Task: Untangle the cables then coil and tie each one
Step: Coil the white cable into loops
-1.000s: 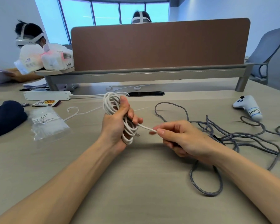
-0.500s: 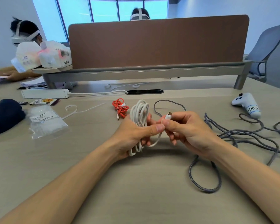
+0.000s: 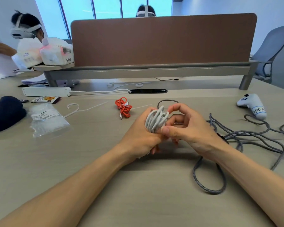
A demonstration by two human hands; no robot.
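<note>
Grip: left hand (image 3: 138, 136) clasps the white cable (image 3: 155, 119) coil over the worktop (image 3: 138, 202); right hand (image 3: 192, 128), pinching the plug end a moment ago, now curls over the coil. Tail taken up: coiling looks done, tie pending.

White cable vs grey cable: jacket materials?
White cable: probably a smooth, matte, rubbery plastic jacket; even surface, no weave. Grey cable: braided fabric sleeve, possibly nylon; speckled woven texture shows on the near loop.
</note>
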